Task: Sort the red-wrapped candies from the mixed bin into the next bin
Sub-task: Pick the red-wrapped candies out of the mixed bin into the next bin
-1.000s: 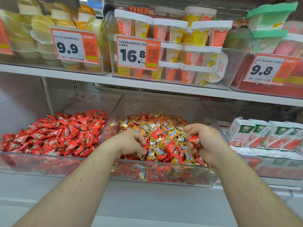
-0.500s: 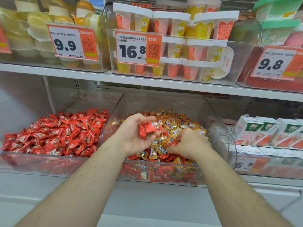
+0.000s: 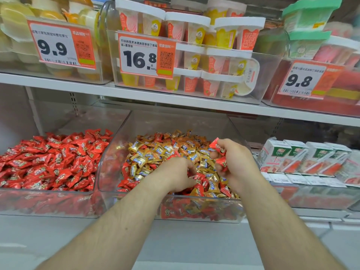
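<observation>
Inside the mixed bin, centre of the lower shelf, red candies sit scattered among gold-wrapped candies. Right hand is raised over the pile's right side, fingers curled around several red candies. Left hand is palm-down on the heap, fingers curled into the wrappers; can't tell what they grasp. Next bin, just left and touching, holds only reds. Juice cartons to the right.
</observation>
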A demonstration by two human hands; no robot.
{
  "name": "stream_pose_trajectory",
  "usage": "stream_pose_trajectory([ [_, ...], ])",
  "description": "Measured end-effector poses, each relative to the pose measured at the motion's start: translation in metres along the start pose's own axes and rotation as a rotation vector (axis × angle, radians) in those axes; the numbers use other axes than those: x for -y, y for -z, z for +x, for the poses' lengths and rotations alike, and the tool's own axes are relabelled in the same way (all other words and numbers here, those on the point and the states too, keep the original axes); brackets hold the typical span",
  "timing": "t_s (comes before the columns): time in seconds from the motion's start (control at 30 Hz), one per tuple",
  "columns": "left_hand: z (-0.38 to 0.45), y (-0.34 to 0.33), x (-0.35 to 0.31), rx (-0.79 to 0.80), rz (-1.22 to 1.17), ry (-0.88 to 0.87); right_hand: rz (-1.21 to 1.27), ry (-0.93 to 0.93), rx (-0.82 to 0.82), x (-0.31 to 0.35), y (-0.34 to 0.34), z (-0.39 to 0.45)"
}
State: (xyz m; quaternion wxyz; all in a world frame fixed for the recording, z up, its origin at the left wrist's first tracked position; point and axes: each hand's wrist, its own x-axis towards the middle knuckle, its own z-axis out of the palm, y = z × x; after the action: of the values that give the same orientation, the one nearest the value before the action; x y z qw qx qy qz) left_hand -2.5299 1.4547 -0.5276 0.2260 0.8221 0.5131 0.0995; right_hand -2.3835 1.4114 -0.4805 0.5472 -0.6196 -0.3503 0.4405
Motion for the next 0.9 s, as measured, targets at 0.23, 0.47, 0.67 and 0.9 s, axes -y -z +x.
stream_pose_trajectory([
  [0.23,0.008,-0.008,-0.022,0.110,0.315,-0.006,0.077,-0.029,0.004,-0.004,0.008,-0.001],
  [0.47,-0.003,0.003,-0.009,-0.065,-0.011,0.024,0.229,-0.145,0.151,-0.007,0.011,-0.002],
  [0.67,-0.038,0.036,0.004,-0.274,-0.650,-0.044,0.376,-0.260,0.283,0.000,-0.005,-0.016],
  [0.9,-0.101,0.095,0.053,-0.452,-1.101,0.046,0.300,-0.388,0.455,0.013,-0.054,-0.047],
])
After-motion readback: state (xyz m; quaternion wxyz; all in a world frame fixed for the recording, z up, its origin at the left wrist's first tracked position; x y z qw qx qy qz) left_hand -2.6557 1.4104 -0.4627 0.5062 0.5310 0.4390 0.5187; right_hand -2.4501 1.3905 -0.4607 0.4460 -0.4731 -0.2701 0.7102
